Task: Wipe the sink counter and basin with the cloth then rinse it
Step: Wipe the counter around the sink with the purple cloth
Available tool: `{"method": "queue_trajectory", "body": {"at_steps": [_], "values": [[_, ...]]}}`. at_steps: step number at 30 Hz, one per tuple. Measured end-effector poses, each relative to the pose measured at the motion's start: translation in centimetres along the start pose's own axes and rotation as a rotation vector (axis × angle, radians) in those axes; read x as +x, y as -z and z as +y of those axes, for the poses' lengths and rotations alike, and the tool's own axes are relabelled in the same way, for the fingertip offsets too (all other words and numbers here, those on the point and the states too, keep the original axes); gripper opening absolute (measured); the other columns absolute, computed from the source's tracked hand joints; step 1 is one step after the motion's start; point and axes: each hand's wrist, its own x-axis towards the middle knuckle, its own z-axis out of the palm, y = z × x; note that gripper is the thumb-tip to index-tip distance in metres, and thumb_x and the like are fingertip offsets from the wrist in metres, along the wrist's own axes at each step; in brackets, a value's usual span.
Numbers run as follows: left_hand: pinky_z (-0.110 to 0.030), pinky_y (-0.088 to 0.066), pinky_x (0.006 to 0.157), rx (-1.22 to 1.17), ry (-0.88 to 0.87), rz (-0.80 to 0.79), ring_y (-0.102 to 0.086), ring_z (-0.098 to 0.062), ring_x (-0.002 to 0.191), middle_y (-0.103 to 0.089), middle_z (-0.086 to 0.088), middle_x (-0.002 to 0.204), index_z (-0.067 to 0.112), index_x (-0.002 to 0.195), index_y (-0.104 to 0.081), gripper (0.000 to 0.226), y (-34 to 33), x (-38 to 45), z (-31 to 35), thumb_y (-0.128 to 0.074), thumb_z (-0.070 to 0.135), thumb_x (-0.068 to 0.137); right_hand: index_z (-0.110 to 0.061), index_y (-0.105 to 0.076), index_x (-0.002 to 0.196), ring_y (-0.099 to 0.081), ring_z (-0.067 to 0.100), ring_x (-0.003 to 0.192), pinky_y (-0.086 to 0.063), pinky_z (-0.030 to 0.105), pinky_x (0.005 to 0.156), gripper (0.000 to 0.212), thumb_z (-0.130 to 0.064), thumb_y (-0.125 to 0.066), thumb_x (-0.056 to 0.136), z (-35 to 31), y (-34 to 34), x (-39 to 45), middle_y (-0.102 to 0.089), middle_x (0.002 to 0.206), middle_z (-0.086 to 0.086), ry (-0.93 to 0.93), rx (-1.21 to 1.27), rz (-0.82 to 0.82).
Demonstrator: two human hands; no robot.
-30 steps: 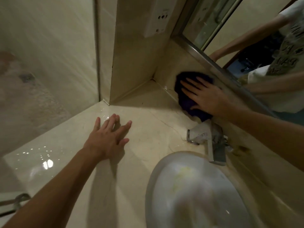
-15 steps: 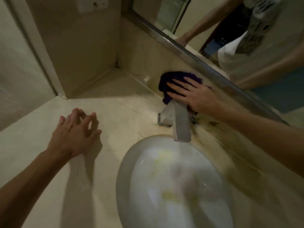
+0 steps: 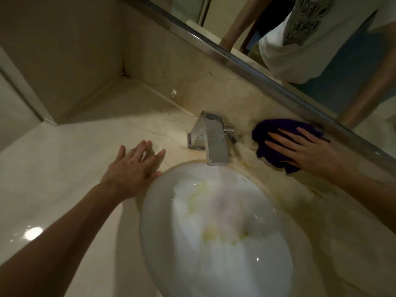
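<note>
cloth (image 3: 276, 144) now right of faucet (image 3: 211, 139)

Dim warm light; glare spot on counter (image 3: 32, 233); basin (image 3: 216, 228) motion-blurred; wide-angle bending at edges.

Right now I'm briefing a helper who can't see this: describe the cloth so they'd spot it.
Find the chrome faucet behind the white basin. Just right of it, below the mirror frame, the right hand presses the cloth flat: the only dark purple thing on beige stone.
</note>
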Motion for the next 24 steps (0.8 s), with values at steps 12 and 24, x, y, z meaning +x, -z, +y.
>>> {"method": "queue_trajectory", "body": {"at_steps": [12,24], "values": [[-0.056,-0.011,0.118,-0.089,-0.032,0.07,-0.017,-0.032,0.148,-0.012,-0.011,0.162,0.052,0.15,0.0,0.065,-0.6,-0.1,-0.7,-0.002,0.073,0.088,-0.015,-0.011,0.161,-0.014,0.029,0.155,-0.011,0.043,0.127,0.063,-0.011,-0.039,0.104,-2.6,-3.5,3.5,-0.01,0.169,0.008,0.067,-0.001,0.075],[-0.063,-0.029,0.102,-0.003,0.036,0.106,-0.047,-0.052,0.12,-0.04,-0.029,0.141,0.032,0.149,-0.034,0.068,-0.4,-0.2,0.8,-0.018,0.063,0.091,-0.017,-0.025,0.157,-0.036,0.03,0.147,-0.025,0.051,0.119,0.067,-0.008,-0.035,0.092,-0.3,-1.9,-11.7,-0.032,0.162,0.009,0.051,0.101,-0.201]]}}
